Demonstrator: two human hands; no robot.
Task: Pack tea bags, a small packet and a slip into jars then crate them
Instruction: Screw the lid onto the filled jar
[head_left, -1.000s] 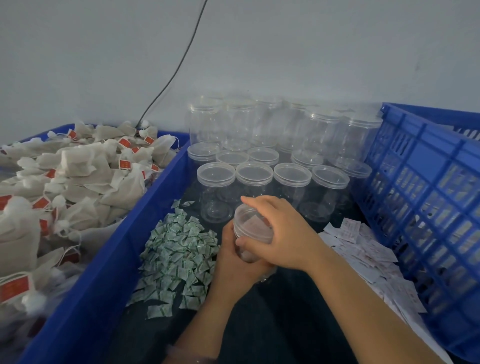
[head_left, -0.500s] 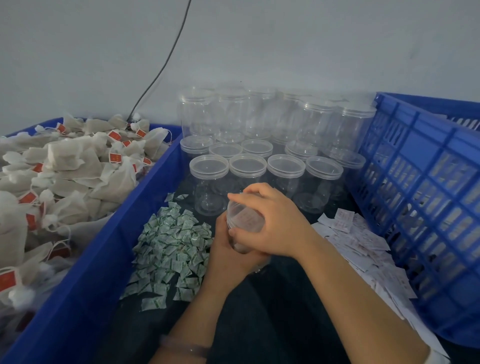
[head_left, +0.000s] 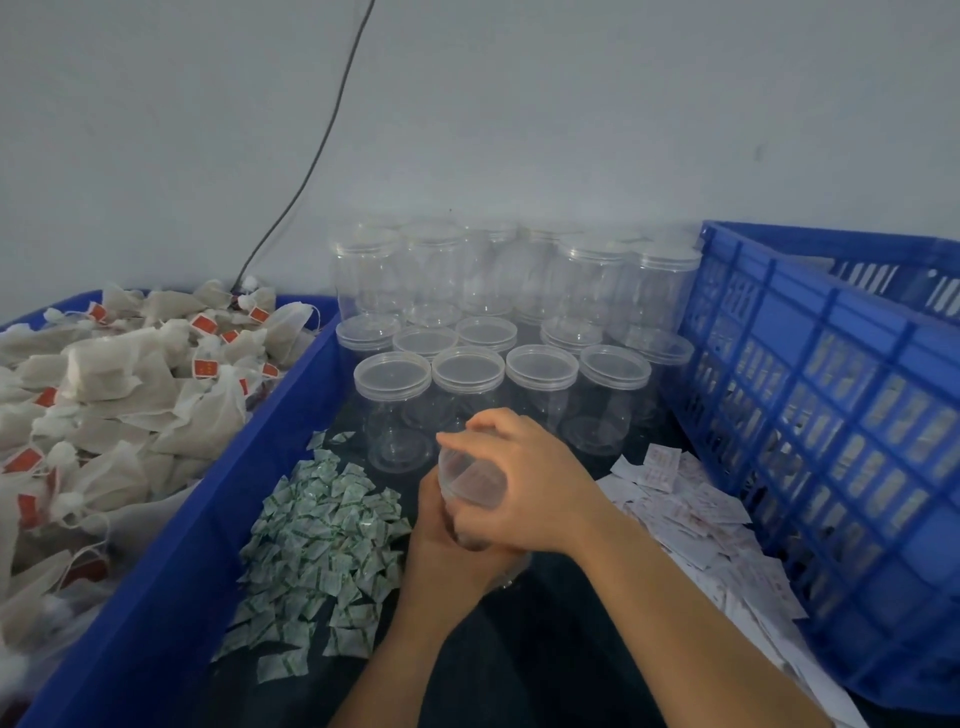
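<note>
- Tea bags (head_left: 119, 395), pale with red tags, are heaped in a blue bin (head_left: 171, 597) that takes up the far left.
- A dark cable (head_left: 311, 156) runs down the grey wall to a spot behind the bin's back corner.
- Small green-and-white packets (head_left: 322, 545) lie in a loose pile on the dark desk (head_left: 545, 649), just beside the bin's right wall.
- The left grip (head_left: 447, 551), a bare hand reaching up from below, wraps its fingers round the body of a clear jar (head_left: 470, 480) and holds it up off the desk, close to the right edge of the packet pile.
- The jar is tilted, its capped top facing up and towards the back. What is inside cannot be made out.
- The right grip (head_left: 530, 488) comes in from the lower right, fingers curled over the jar's capped top and clasping it. It lies partly over the left grip.
- Empty lidded jars (head_left: 613, 405) stand upright in rows behind both grips, some stacked two high against the wall.
- White printed slips (head_left: 691, 509) are strewn along the desk to the right of the forearm.
- A blue slatted crate (head_left: 831, 415) stands at the far right, its near wall just beside the slips and the rows of jars.
</note>
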